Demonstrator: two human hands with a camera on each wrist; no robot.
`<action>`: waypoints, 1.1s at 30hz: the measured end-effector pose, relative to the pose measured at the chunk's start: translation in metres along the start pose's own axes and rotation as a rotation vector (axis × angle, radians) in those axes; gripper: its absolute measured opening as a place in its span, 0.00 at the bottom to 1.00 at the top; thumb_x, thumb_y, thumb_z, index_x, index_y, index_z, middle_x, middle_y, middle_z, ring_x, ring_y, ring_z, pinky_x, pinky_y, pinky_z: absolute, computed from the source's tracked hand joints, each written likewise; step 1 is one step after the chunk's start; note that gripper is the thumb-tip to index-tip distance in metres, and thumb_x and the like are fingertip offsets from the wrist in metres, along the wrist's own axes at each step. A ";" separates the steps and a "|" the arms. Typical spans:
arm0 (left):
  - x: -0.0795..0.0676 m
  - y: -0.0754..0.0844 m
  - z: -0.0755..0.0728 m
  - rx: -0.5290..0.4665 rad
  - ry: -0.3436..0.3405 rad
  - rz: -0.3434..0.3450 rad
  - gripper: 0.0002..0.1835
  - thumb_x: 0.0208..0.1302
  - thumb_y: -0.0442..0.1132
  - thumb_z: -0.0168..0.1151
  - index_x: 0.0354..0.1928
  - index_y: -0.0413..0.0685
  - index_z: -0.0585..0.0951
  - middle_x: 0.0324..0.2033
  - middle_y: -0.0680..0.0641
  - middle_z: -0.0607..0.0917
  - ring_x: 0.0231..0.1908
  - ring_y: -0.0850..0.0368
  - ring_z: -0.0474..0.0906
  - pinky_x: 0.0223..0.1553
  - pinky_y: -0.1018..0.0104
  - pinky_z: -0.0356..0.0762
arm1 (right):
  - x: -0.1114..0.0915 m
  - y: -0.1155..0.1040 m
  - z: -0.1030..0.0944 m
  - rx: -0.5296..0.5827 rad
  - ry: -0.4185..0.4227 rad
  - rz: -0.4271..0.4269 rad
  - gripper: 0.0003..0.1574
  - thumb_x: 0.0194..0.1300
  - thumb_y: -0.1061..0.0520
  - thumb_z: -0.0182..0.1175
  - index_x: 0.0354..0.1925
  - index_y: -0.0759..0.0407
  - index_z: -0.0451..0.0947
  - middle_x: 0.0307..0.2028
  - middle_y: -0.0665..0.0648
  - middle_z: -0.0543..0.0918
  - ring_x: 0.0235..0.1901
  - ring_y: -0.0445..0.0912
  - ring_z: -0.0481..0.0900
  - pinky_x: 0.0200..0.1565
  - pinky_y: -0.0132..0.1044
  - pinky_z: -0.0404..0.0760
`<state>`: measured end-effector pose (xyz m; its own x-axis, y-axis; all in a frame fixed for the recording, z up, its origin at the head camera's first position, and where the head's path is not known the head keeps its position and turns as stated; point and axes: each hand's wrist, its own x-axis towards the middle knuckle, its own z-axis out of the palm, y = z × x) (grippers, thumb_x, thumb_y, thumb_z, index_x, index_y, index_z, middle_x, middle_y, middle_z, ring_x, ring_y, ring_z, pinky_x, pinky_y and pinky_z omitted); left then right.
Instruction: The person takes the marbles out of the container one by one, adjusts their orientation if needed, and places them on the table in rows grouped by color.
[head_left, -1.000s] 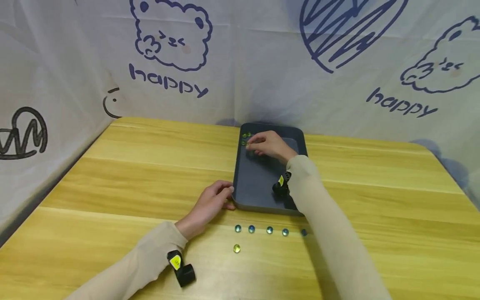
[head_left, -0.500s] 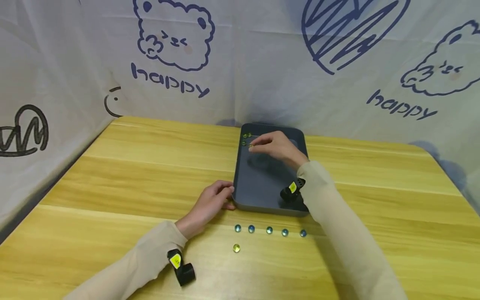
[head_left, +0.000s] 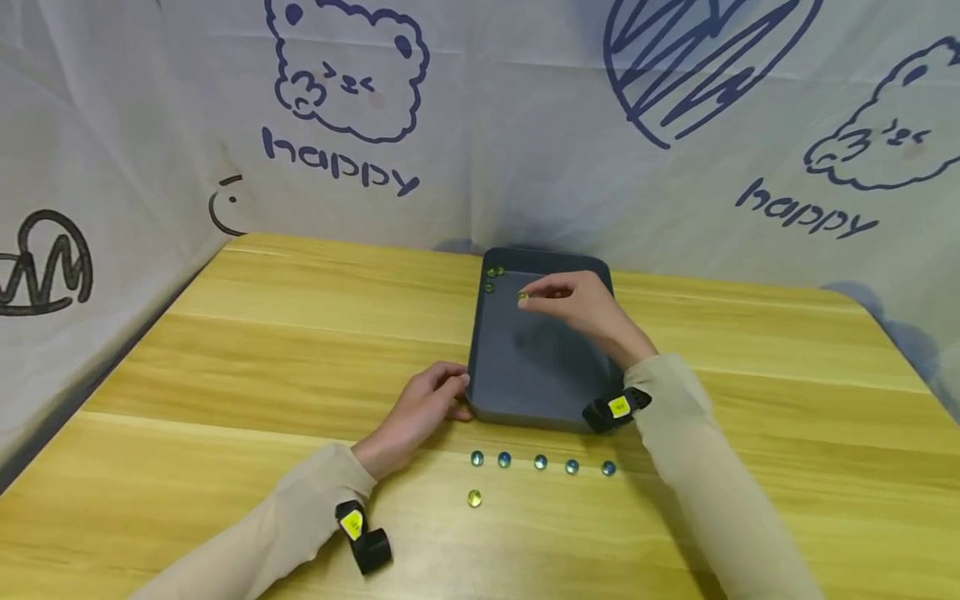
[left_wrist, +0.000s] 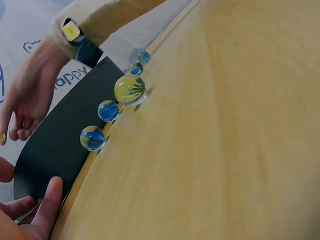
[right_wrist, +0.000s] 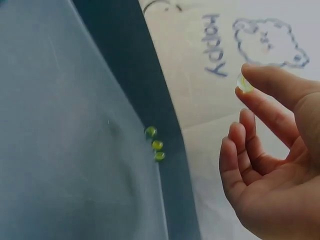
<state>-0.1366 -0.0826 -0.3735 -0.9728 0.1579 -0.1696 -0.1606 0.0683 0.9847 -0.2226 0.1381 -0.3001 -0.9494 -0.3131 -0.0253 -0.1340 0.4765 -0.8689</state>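
In the head view my right hand (head_left: 581, 304) is above the dark grey tray (head_left: 510, 367), pinching a yellow marble (right_wrist: 245, 83) between thumb and index finger. The other fingers are loosely bent. Three yellow-green marbles (head_left: 491, 280) lie in the tray's far left corner. My left hand (head_left: 420, 408) grips the tray's near left corner, its fingers against the outer wall in the left wrist view. In front of the tray, several blue marbles (head_left: 540, 462) stand in a row on the table. One yellow marble (head_left: 475, 498) lies nearer me.
The wooden table (head_left: 300, 333) runs out on both sides of the tray. A white cloth (head_left: 517, 150) with drawings hangs behind its far edge. Both sleeves carry a black strapped wrist camera (head_left: 367, 546).
My right hand has moved right and back toward me from the far left corner, lifting the yellow marble away from the other three. The left hand has stayed at the tray's corner.
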 end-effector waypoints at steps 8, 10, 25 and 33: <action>-0.003 0.003 -0.002 0.010 -0.001 -0.005 0.18 0.73 0.34 0.48 0.57 0.29 0.72 0.45 0.35 0.78 0.36 0.52 0.79 0.38 0.63 0.84 | -0.029 -0.013 0.007 -0.023 0.034 -0.048 0.18 0.62 0.54 0.67 0.50 0.60 0.84 0.42 0.57 0.81 0.40 0.51 0.74 0.43 0.47 0.78; -0.003 0.003 -0.002 0.012 0.002 -0.006 0.18 0.73 0.35 0.48 0.58 0.29 0.72 0.45 0.35 0.78 0.36 0.52 0.79 0.38 0.63 0.84 | -0.035 -0.015 0.008 -0.002 0.036 -0.058 0.18 0.62 0.54 0.67 0.50 0.59 0.84 0.41 0.56 0.80 0.40 0.50 0.73 0.43 0.47 0.78; -0.003 0.003 -0.003 0.012 0.009 -0.009 0.18 0.72 0.34 0.48 0.58 0.30 0.73 0.45 0.35 0.78 0.36 0.52 0.78 0.38 0.63 0.84 | -0.071 -0.020 0.006 0.094 -0.012 -0.066 0.19 0.61 0.52 0.68 0.49 0.59 0.84 0.42 0.56 0.79 0.39 0.52 0.73 0.45 0.50 0.79; -0.003 0.002 0.000 0.008 -0.004 -0.016 0.18 0.73 0.35 0.49 0.58 0.30 0.73 0.45 0.35 0.77 0.36 0.53 0.78 0.39 0.63 0.84 | -0.080 -0.019 0.009 0.104 0.009 -0.088 0.17 0.61 0.54 0.68 0.48 0.58 0.85 0.41 0.56 0.79 0.39 0.51 0.74 0.42 0.41 0.81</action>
<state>-0.1338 -0.0828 -0.3712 -0.9695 0.1604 -0.1853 -0.1746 0.0785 0.9815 -0.1415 0.1469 -0.2863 -0.9379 -0.3420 0.0573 -0.1872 0.3602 -0.9139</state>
